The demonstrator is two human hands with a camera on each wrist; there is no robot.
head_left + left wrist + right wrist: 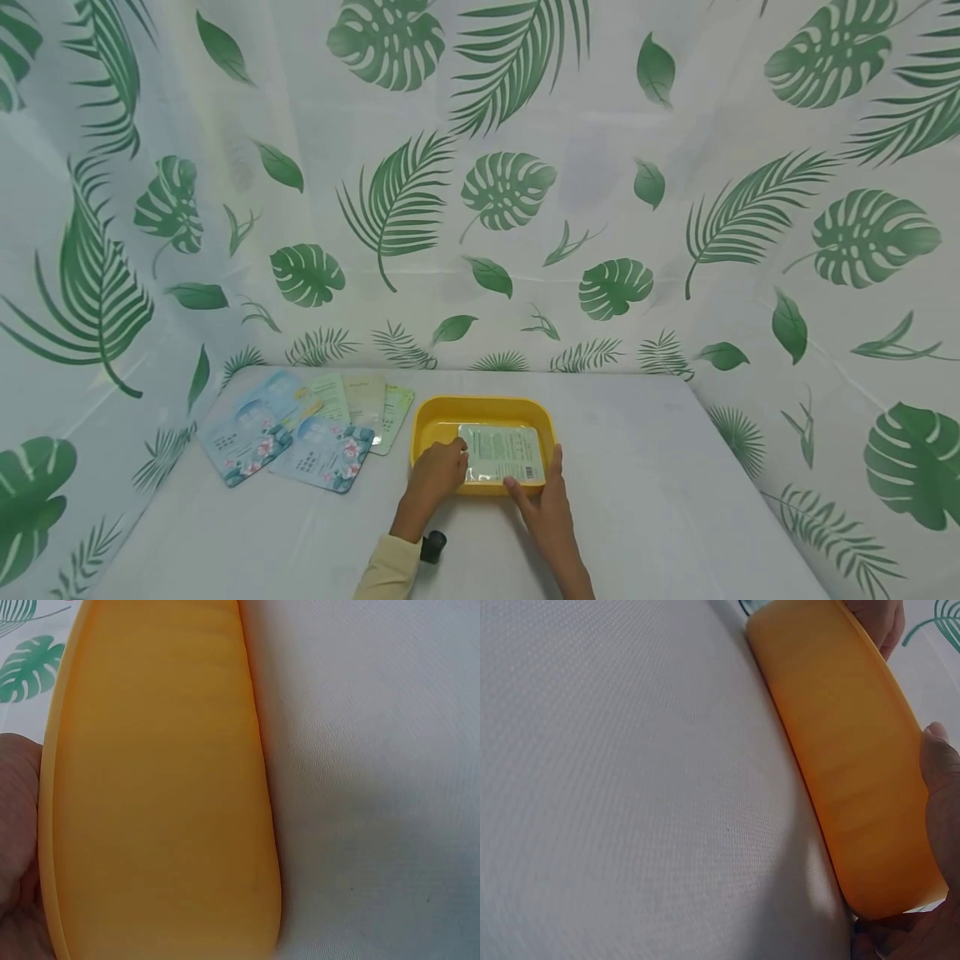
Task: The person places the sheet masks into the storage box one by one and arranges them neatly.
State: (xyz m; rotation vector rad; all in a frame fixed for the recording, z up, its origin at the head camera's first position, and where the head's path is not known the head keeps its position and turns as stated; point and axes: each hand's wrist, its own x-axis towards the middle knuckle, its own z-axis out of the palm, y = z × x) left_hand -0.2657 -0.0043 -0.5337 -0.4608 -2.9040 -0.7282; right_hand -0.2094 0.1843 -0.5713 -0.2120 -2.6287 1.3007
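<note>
The right hand [549,508] grasps the near right corner of the yellow tray [483,412], its thumb over the near rim and its fingers outside the right wall. The left hand [438,467] reaches over the tray's near left rim, fingers curled at the left edge of a packet [501,454]; I cannot tell whether they pinch it or only touch. That packet lies inside the tray, toward its right side, with small print and a barcode facing up. The step in hand looks like settling the packet in the tray while the other hand steadies it, though lifting it out would look much the same. If it is settling, the next move calls for lowering the left edge and freeing those fingers without dragging the packet. Left of the tray, overlapping blue packets [318,454], green packets [393,421] and a beige packet [365,398] lie on the white table [660,500].
</note>
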